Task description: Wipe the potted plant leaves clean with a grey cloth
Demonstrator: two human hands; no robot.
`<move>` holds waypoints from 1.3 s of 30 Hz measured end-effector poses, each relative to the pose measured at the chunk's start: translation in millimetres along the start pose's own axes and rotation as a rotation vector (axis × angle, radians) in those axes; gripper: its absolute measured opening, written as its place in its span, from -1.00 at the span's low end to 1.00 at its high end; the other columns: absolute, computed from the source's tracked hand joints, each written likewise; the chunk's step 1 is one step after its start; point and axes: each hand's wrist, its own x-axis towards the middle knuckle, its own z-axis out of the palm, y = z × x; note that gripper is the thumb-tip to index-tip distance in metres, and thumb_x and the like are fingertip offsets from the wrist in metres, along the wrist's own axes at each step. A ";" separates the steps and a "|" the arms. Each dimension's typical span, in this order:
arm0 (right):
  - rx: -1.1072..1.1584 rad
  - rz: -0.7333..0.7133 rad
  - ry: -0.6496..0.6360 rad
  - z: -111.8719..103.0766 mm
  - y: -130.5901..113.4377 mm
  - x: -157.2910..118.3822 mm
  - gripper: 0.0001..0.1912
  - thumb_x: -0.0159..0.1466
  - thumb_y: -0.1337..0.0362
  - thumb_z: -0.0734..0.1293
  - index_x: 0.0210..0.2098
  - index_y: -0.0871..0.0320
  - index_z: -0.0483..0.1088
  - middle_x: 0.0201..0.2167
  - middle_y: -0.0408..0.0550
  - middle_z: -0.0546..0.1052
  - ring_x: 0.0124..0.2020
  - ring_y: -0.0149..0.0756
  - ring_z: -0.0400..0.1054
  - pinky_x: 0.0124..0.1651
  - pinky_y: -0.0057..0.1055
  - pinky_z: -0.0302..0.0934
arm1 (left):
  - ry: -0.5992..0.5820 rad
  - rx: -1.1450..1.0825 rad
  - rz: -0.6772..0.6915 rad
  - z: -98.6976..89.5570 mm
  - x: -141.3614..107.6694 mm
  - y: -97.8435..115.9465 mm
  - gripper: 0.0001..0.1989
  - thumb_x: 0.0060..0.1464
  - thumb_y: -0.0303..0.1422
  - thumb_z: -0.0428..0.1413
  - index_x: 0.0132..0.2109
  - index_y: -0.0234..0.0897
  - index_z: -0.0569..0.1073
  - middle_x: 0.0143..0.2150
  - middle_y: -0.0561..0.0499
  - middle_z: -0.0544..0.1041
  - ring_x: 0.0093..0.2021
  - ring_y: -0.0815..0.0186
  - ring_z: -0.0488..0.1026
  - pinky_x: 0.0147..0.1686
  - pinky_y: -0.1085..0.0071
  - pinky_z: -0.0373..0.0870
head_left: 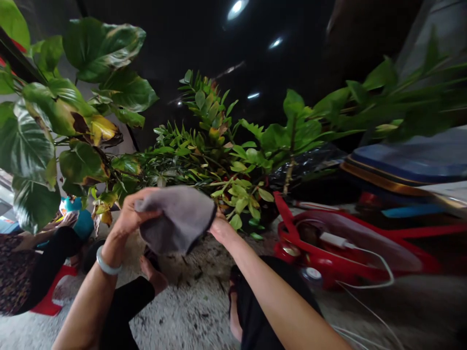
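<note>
A grey cloth (pixel 182 216) with a dark edge hangs between my two hands, partly folded and slightly blurred. My left hand (pixel 133 214), with a pale bangle (pixel 108 261) on its wrist, is closed on the cloth's left side. At the right edge my right hand (pixel 222 227) grips it, its fingers partly hidden behind the fabric. Just beyond the cloth grow leafy green plants (pixel 241 194), some of their leaves yellowed.
At right stands a red plastic basket (pixel 365 272) holding a white box (pixel 332 239) with a white cable (pixel 388 272). Large variegated leaves (pixel 32 141) spread at left. Another person (pixel 22 272) sits there by a red stool (pixel 54 291). Dark debris lies on the concrete floor (pixel 189 311).
</note>
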 end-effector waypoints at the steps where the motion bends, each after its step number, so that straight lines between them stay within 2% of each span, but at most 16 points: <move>1: 0.004 0.018 0.006 0.9 -1.0 -0.3 -0.82 -0.04 0.37 0.48 -0.46 0.15 0.42 -0.65 -0.18 0.51 -0.70 -0.44 0.30 -0.62 -0.50 0.24 | 0.134 -0.041 0.031 -5.6 6.0 2.1 -0.66 -0.25 -0.36 0.43 -0.22 -0.22 0.67 -0.20 -0.01 0.63 -0.21 0.20 0.51 -0.12 0.33 0.44; 3: 0.022 0.058 0.023 3.1 -3.3 -1.6 -0.81 -0.03 0.41 0.48 -0.42 0.16 0.42 -0.63 -0.16 0.53 -0.70 -0.45 0.30 -0.61 -0.50 0.27 | 0.374 -0.093 0.062 -12.4 15.3 -7.4 -0.65 -0.25 -0.33 0.42 -0.21 -0.22 0.64 -0.32 0.07 0.59 -0.33 0.30 0.47 -0.22 0.38 0.43; 5: 0.035 0.081 0.029 5.2 -5.5 -3.3 -0.79 -0.02 0.45 0.48 -0.41 0.17 0.42 -0.63 -0.16 0.53 -0.70 -0.46 0.30 -0.61 -0.51 0.28 | 0.524 -0.058 0.035 -11.0 13.6 -32.1 -0.71 -0.26 -0.30 0.40 -0.30 -0.25 0.60 -0.41 0.11 0.53 -0.40 0.33 0.41 -0.31 0.42 0.40; 7: 0.045 0.097 0.032 6.3 -7.2 -5.0 -0.79 -0.01 0.47 0.47 -0.40 0.17 0.42 -0.63 -0.16 0.53 -0.71 -0.46 0.30 -0.62 -0.52 0.28 | 0.576 0.037 -0.050 -2.0 -3.0 -62.0 -0.76 -0.27 -0.30 0.38 -0.39 -0.26 0.56 -0.47 0.12 0.49 -0.42 0.34 0.38 -0.36 0.44 0.37; 10: 0.052 0.108 0.035 5.7 -8.8 -7.5 -0.80 0.00 0.48 0.47 -0.40 0.17 0.43 -0.63 -0.15 0.54 -0.71 -0.46 0.31 -0.64 -0.54 0.26 | 0.510 0.094 -0.231 16.1 -43.5 -88.5 -0.79 -0.28 -0.32 0.37 -0.44 -0.28 0.54 -0.48 0.10 0.48 -0.43 0.33 0.37 -0.38 0.44 0.35; 12: 0.053 0.110 0.038 4.6 -9.5 -9.0 -0.82 0.01 0.48 0.46 -0.41 0.18 0.44 -0.63 -0.16 0.53 -0.70 -0.47 0.31 -0.64 -0.55 0.26 | 0.436 0.032 -0.299 21.9 -63.6 -83.0 -0.78 -0.27 -0.32 0.37 -0.41 -0.28 0.56 -0.48 0.10 0.49 -0.43 0.32 0.38 -0.38 0.43 0.37; 14: 0.051 0.110 0.041 4.2 -10.0 -10.1 -0.83 0.01 0.48 0.45 -0.41 0.18 0.45 -0.64 -0.16 0.53 -0.70 -0.48 0.30 -0.64 -0.55 0.26 | 0.459 -0.007 -0.273 16.8 -67.4 -62.5 -0.75 -0.25 -0.31 0.39 -0.35 -0.28 0.58 -0.45 0.10 0.52 -0.41 0.32 0.41 -0.36 0.43 0.39; 18: 0.045 0.112 0.048 8.0 -8.9 -9.9 -0.82 0.00 0.49 0.46 -0.42 0.18 0.44 -0.65 -0.15 0.52 -0.72 -0.48 0.29 -0.64 -0.54 0.26 | 0.743 0.024 0.001 -22.1 -36.5 -26.2 -0.72 -0.20 -0.27 0.38 -0.27 -0.23 0.57 -0.38 0.12 0.54 -0.38 0.34 0.44 -0.29 0.43 0.42; 20: 0.043 0.113 0.049 11.5 -7.3 -9.0 -0.82 -0.01 0.49 0.46 -0.43 0.18 0.43 -0.66 -0.15 0.52 -0.73 -0.47 0.28 -0.65 -0.54 0.25 | 0.823 0.074 0.077 -41.6 -22.3 -30.4 -0.72 -0.17 -0.25 0.37 -0.28 -0.22 0.57 -0.39 0.13 0.52 -0.38 0.35 0.43 -0.28 0.44 0.40; 22: 0.044 0.111 0.047 14.4 -5.5 -8.3 -0.82 -0.01 0.50 0.46 -0.43 0.18 0.43 -0.66 -0.15 0.52 -0.73 -0.47 0.29 -0.65 -0.54 0.24 | 0.835 0.158 0.006 -50.7 -21.5 -49.7 -0.72 -0.21 -0.24 0.37 -0.32 -0.25 0.56 -0.42 0.13 0.51 -0.40 0.35 0.41 -0.33 0.44 0.38; 25: 0.047 0.111 0.042 15.0 -3.9 -8.3 -0.81 -0.01 0.49 0.47 -0.43 0.19 0.44 -0.65 -0.14 0.52 -0.73 -0.46 0.30 -0.65 -0.53 0.25 | 0.699 0.231 -0.265 -42.6 -47.5 -84.1 -0.71 -0.32 -0.27 0.38 -0.37 -0.31 0.58 -0.49 0.10 0.51 -0.43 0.29 0.42 -0.38 0.40 0.36; 28: 0.048 0.114 0.039 11.6 -4.0 -9.1 -0.81 -0.01 0.50 0.47 -0.42 0.19 0.45 -0.64 -0.13 0.53 -0.72 -0.45 0.31 -0.64 -0.52 0.26 | 0.523 0.163 -0.418 -27.7 -82.0 -91.3 -0.73 -0.31 -0.28 0.37 -0.38 -0.32 0.60 -0.50 0.06 0.53 -0.43 0.24 0.45 -0.38 0.38 0.38; 31: 0.045 0.117 0.040 8.9 -4.7 -9.3 -0.82 -0.01 0.49 0.46 -0.42 0.18 0.45 -0.63 -0.13 0.54 -0.71 -0.45 0.31 -0.64 -0.53 0.26 | 0.611 0.075 -0.341 -31.0 -90.4 -64.7 -0.67 -0.27 -0.28 0.39 -0.29 -0.31 0.61 -0.42 0.05 0.57 -0.41 0.24 0.48 -0.35 0.38 0.42; 35: 0.036 0.122 0.045 11.6 -4.7 -9.5 -0.82 -0.01 0.49 0.46 -0.42 0.18 0.45 -0.65 -0.13 0.54 -0.72 -0.47 0.29 -0.64 -0.54 0.26 | 0.893 0.133 -0.038 -66.1 -59.0 -33.5 -0.67 -0.22 -0.24 0.40 -0.26 -0.25 0.58 -0.40 0.12 0.51 -0.40 0.33 0.43 -0.34 0.43 0.40; 37: 0.034 0.120 0.043 14.2 -4.6 -10.2 -0.82 -0.02 0.49 0.46 -0.42 0.19 0.45 -0.65 -0.13 0.54 -0.71 -0.47 0.30 -0.64 -0.55 0.26 | 0.932 0.231 0.024 -81.6 -43.7 -40.9 -0.70 -0.19 -0.22 0.38 -0.29 -0.25 0.56 -0.42 0.13 0.47 -0.41 0.36 0.39 -0.35 0.45 0.37; 39: 0.032 0.116 0.040 15.9 -4.7 -11.1 -0.82 -0.02 0.49 0.47 -0.43 0.18 0.45 -0.64 -0.13 0.54 -0.71 -0.47 0.30 -0.64 -0.55 0.26 | 0.896 0.315 -0.058 -85.6 -40.7 -63.5 -0.70 -0.22 -0.22 0.38 -0.33 -0.28 0.56 -0.45 0.12 0.46 -0.42 0.35 0.37 -0.38 0.45 0.34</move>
